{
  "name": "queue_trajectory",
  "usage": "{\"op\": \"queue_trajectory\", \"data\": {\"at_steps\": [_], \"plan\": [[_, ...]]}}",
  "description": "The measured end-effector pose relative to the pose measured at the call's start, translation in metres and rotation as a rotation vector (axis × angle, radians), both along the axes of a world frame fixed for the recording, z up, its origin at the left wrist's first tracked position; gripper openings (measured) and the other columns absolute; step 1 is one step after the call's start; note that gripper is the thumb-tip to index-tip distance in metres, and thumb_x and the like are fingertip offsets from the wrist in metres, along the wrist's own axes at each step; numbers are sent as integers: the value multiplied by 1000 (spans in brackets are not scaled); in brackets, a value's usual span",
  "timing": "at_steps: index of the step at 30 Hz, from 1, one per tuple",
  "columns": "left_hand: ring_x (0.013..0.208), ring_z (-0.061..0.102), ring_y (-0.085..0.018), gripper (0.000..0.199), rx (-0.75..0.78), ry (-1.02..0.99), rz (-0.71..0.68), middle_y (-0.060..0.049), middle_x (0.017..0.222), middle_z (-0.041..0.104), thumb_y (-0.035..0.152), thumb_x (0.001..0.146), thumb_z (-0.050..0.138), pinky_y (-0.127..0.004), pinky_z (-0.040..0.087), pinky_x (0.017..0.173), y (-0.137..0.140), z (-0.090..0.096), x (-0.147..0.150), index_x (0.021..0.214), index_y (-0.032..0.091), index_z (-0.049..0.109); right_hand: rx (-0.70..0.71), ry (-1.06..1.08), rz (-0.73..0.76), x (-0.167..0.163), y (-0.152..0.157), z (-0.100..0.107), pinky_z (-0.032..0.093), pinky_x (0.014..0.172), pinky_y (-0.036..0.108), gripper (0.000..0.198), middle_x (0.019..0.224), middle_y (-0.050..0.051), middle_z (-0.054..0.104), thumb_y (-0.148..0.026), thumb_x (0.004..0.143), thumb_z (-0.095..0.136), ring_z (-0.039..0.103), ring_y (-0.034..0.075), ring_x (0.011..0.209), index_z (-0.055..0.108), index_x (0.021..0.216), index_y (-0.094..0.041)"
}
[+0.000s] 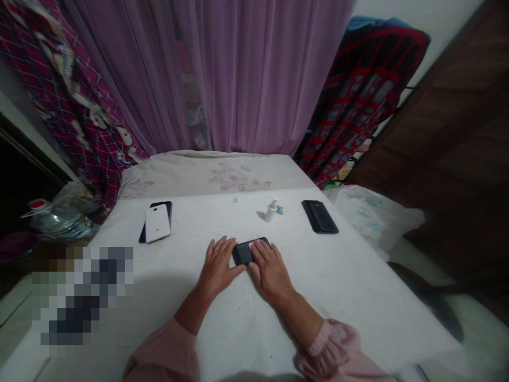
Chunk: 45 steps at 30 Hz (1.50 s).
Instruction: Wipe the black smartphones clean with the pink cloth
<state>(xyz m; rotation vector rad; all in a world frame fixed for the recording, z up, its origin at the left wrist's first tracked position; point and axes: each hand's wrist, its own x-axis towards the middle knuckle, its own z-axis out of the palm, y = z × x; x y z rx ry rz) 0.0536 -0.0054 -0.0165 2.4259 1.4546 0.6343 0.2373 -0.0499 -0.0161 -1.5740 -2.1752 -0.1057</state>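
Purple curtains (pixel 254 79) hang beyond the far edge of the white-covered tabletop (pixel 191 223). Through the head view I note a dark phone (pixel 244 254) lying flat near the tabletop's middle. My left hand (pixel 217 268) brackets its left end, thumb and fingers parted around it. My right hand (pixel 274 273) lays loosely bent fingers over its right half; pink material (pixel 251 245) shows beneath, grip indeterminable. Near the right edge: black phones (pixel 321 216), stacked.
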Motion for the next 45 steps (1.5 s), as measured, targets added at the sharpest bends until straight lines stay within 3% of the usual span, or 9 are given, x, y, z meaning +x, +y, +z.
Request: {"op": "queue_trajectory", "data": {"at_steps": [5, 9, 14, 23, 35, 45], "plan": [[137, 39, -29, 57, -17, 1, -12, -10, 140, 54, 43, 81, 67, -53, 18, 117, 0, -1, -1, 131, 22, 50, -3, -22, -90, 18, 2, -6, 30, 110, 53, 45, 140, 17, 51, -30, 97, 38, 45, 30, 131, 50, 136, -9], [137, 39, -29, 57, -25, -10, -17, -9, 139, 55, 42, 81, 67, -53, 18, 117, 2, -1, -1, 131, 23, 49, -9, -2, -139, 14, 7, -6, 29, 110, 54, 46, 139, 18, 52, -30, 97, 38, 43, 31, 131, 51, 135, -8], [137, 40, -29, 57, -35, -17, -11, -9, 138, 56, 38, 79, 68, -53, 18, 117, 3, 0, 0, 131, 23, 49, -14, 18, -85, -5, 15, 1, 27, 113, 51, 45, 138, 17, 53, -29, 96, 41, 44, 29, 132, 52, 134, -8], [138, 39, -27, 61, -50, 13, -12, -8, 140, 55, 13, 72, 59, -52, 19, 118, 3, 2, -1, 132, 23, 50, -66, 85, 123, -30, 6, 15, 27, 113, 53, 48, 141, 14, 51, -29, 94, 46, 41, 27, 135, 47, 139, -12], [139, 37, -28, 54, -68, 7, -61, -6, 140, 54, 31, 77, 68, -53, 17, 117, 4, 3, -4, 128, 25, 52, -157, 106, 229, -8, -25, 23, 23, 115, 54, 44, 140, 11, 52, -28, 96, 43, 41, 26, 135, 50, 137, -16], [139, 36, -26, 60, -129, 11, -82, -6, 142, 53, 14, 72, 61, -52, 15, 119, 5, 8, -6, 131, 23, 51, -113, 60, 52, -34, -1, 24, 21, 113, 57, 40, 142, 8, 51, -32, 95, 47, 36, 31, 137, 55, 133, -20]]}}
